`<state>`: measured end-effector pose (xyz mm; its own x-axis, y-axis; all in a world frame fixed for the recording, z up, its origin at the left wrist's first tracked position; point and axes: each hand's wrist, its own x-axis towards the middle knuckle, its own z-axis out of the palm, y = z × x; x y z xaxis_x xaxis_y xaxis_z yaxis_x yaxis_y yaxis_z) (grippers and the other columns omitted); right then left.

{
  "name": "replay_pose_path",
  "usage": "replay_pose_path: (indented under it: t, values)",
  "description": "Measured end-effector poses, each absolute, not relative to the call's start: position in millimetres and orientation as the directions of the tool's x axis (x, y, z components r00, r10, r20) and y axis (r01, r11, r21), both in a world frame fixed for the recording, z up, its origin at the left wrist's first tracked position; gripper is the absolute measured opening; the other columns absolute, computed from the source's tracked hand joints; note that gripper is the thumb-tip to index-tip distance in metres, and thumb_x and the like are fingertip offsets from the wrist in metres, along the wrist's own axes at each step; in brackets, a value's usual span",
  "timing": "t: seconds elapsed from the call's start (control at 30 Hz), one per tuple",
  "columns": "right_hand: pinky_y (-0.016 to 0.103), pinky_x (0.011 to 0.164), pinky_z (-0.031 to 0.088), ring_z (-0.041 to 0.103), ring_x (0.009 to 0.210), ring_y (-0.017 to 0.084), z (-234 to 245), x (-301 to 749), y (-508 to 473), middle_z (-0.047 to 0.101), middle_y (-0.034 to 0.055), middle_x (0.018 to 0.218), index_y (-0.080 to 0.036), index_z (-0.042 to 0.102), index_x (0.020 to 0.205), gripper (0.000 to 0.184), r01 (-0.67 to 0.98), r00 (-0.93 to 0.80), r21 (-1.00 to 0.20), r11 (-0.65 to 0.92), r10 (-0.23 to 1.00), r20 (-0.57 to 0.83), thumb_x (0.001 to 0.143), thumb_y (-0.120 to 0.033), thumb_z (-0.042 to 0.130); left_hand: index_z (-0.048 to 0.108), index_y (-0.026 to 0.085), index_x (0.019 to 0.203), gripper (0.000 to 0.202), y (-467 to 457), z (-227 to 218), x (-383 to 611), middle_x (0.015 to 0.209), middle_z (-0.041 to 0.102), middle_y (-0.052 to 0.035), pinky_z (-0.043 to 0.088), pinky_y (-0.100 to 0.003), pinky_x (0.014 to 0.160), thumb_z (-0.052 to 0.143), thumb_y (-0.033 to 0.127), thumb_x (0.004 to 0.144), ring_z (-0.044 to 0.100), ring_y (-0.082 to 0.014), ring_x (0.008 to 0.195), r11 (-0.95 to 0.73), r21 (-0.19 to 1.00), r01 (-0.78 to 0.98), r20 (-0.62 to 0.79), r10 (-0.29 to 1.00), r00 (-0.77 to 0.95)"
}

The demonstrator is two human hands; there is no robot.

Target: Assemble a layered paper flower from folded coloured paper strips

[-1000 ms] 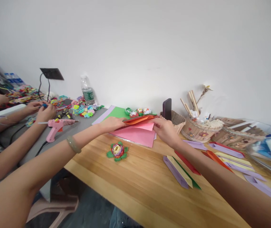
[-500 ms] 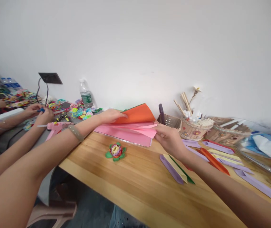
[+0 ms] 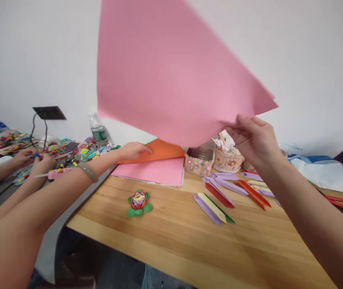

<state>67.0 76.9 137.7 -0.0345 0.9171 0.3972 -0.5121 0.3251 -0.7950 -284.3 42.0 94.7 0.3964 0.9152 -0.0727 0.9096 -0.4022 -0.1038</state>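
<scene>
My right hand (image 3: 254, 138) pinches the lower edge of a large pink paper sheet (image 3: 171, 72) and holds it up in the air in front of the wall. My left hand (image 3: 133, 150) lies with fingers stretched flat on the orange sheet (image 3: 163, 149), which tops a stack of coloured paper with a pink sheet (image 3: 153, 171) showing on the wooden table (image 3: 189, 241). A folded paper flower (image 3: 139, 200) with green leaves lies in front of the stack.
Folded paper strips (image 3: 216, 202) in purple, yellow, green, red and orange lie right of centre. Small craft baskets (image 3: 199, 160) stand behind them. At the left, another person's hands (image 3: 35, 160) work beside a pink glue gun (image 3: 55, 173), a water bottle (image 3: 98, 130) and coloured craft pieces.
My right hand has pulled a pink sheet out of the stack and raised it high. My left hand has pressed the lifted orange sheet back down.
</scene>
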Motion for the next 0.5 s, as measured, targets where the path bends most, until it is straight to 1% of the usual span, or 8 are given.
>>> replay_pose_path:
  t: [0.07, 0.13, 0.17, 0.23, 0.3, 0.33, 0.4, 0.5]
  values:
    - [0.020, 0.071, 0.052, 0.062, 0.058, 0.005, 146.0, 75.7, 76.3, 0.062, -0.0060, 0.056, -0.018, 0.060, 0.059, 0.017, -0.589, 0.045, -0.745, 0.315, 0.933, 0.358, 0.075, -0.011, 0.063, 0.054, 0.022, 0.114, 0.028, 38.0, 88.2, -282.5, 0.118, 0.056, -0.0057, 0.046, -0.038, 0.087, 0.047, 0.022, 0.087, 0.056, -0.0190, 0.102, -0.429, -0.078, 0.900, -0.057, 0.903, 0.426]
    - [0.019, 0.071, 0.052, 0.061, 0.058, 0.004, 151.9, 83.2, 74.1, 0.061, -0.0078, 0.054, -0.018, 0.058, 0.059, 0.024, -0.634, 0.107, -0.704, 0.322, 0.937, 0.332, 0.079, -0.007, 0.057, 0.057, 0.027, 0.114, 0.036, 29.9, 79.9, -279.5, 0.121, 0.057, -0.0016, 0.043, -0.032, 0.091, 0.043, 0.011, 0.085, 0.055, -0.0178, 0.107, -0.443, -0.056, 0.895, -0.045, 0.896, 0.441]
    - [0.019, 0.071, 0.052, 0.061, 0.058, 0.003, 153.4, 86.4, 72.7, 0.061, -0.0083, 0.053, -0.018, 0.057, 0.058, 0.025, -0.648, 0.131, -0.689, 0.325, 0.938, 0.320, 0.080, -0.006, 0.055, 0.060, 0.028, 0.111, 0.039, 24.6, 75.5, -277.6, 0.124, 0.056, -0.0004, 0.042, -0.030, 0.091, 0.042, 0.008, 0.082, 0.055, -0.0177, 0.109, -0.455, -0.045, 0.889, -0.043, 0.890, 0.453]
    - [0.019, 0.070, 0.053, 0.062, 0.057, 0.003, 153.0, 91.8, 70.2, 0.062, -0.0078, 0.053, -0.016, 0.057, 0.059, 0.026, -0.667, 0.165, -0.671, 0.324, 0.942, 0.291, 0.081, -0.003, 0.053, 0.068, 0.028, 0.098, 0.036, 13.1, 67.8, -273.5, 0.131, 0.052, 0.0016, 0.041, -0.027, 0.093, 0.046, 0.007, 0.078, 0.052, -0.0176, 0.114, -0.495, -0.019, 0.869, -0.056, 0.868, 0.493]
    - [0.020, 0.067, 0.054, 0.062, 0.055, 0.004, 149.3, 96.4, 68.0, 0.062, -0.0066, 0.053, -0.015, 0.057, 0.059, 0.026, -0.676, 0.184, -0.666, 0.313, 0.948, 0.259, 0.081, -0.001, 0.052, 0.072, 0.027, 0.083, 0.027, 2.4, 63.6, -269.5, 0.130, 0.053, 0.0041, 0.040, -0.023, 0.094, 0.052, 0.011, 0.076, 0.051, -0.0163, 0.117, -0.540, 0.005, 0.842, -0.072, 0.839, 0.539]
    - [0.020, 0.066, 0.054, 0.062, 0.055, 0.004, 147.0, 98.5, 67.1, 0.062, -0.0060, 0.053, -0.014, 0.057, 0.059, 0.027, -0.680, 0.191, -0.665, 0.308, 0.951, 0.245, 0.081, 0.000, 0.051, 0.072, 0.026, 0.080, 0.024, -1.9, 63.2, -267.2, 0.129, 0.054, 0.0045, 0.040, -0.021, 0.094, 0.054, 0.012, 0.076, 0.050, -0.0153, 0.117, -0.554, 0.008, 0.833, -0.065, 0.831, 0.553]
    - [0.020, 0.065, 0.054, 0.062, 0.055, 0.004, 143.1, 102.3, 65.7, 0.062, -0.0058, 0.053, -0.013, 0.057, 0.059, 0.027, -0.688, 0.209, -0.660, 0.302, 0.953, 0.218, 0.082, 0.000, 0.049, 0.071, 0.023, 0.083, 0.025, -8.5, 65.3, -259.9, 0.126, 0.056, 0.0014, 0.042, -0.021, 0.092, 0.048, 0.013, 0.080, 0.052, -0.0139, 0.115, -0.553, -0.009, 0.833, -0.017, 0.833, 0.553]
    - [0.020, 0.069, 0.054, 0.065, 0.062, 0.006, 141.5, 107.4, 65.0, 0.061, -0.0064, 0.055, -0.014, 0.057, 0.062, 0.024, -0.699, 0.243, -0.643, 0.313, 0.950, 0.198, 0.083, -0.002, 0.050, 0.064, 0.017, 0.104, 0.037, -15.5, 69.0, -233.7, 0.122, 0.059, -0.0056, 0.046, -0.026, 0.086, 0.035, 0.008, 0.084, 0.057, -0.0161, 0.107, -0.530, -0.078, 0.845, 0.079, 0.841, 0.535]
